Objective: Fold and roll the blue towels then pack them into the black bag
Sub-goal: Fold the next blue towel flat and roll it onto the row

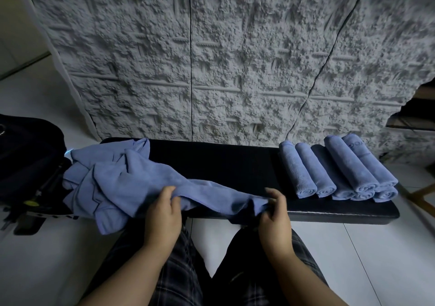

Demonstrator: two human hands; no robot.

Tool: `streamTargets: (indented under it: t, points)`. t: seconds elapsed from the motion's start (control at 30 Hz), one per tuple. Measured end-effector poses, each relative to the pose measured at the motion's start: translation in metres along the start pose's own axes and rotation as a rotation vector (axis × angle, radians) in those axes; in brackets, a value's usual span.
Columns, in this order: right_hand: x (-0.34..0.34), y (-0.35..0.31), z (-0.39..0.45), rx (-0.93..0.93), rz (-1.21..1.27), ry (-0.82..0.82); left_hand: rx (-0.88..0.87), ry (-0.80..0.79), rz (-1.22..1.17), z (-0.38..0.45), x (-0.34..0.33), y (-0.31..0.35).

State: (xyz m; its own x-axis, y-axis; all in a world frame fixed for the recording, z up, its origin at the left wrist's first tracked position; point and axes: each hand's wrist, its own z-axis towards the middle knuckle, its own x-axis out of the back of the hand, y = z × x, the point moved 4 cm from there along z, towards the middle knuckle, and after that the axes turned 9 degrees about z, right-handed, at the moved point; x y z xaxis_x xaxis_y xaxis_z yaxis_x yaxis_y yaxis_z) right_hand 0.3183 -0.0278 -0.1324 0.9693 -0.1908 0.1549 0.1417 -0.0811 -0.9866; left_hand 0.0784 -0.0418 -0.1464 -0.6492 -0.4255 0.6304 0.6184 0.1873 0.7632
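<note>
Towel (211, 191) pinched by both hands | black bag (26, 155) contents unclear

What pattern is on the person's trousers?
Dark plaid check on the trousers, seen in the head view.

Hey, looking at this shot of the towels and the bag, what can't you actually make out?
- Black bag, head view: cut off by the left edge; its opening isn't visible.
- Rolled towels: stacked, back ones partly hidden, count uncertain.
- Printing on the top roll: too small.
- Loose towel pile: bunched, number unclear.
</note>
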Motion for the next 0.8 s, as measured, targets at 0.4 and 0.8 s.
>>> streamTargets:
  t: [0.4,0.8]
  points:
    - [-0.044,0.004,-0.02,0.384,-0.344,-0.563,-0.498,-0.356,0.175,-0.045,-0.024,0.061]
    - [-0.011,-0.005,-0.007,0.103,-0.01,-0.112,-0.27,0.053,0.367,-0.001,0.006,0.015]
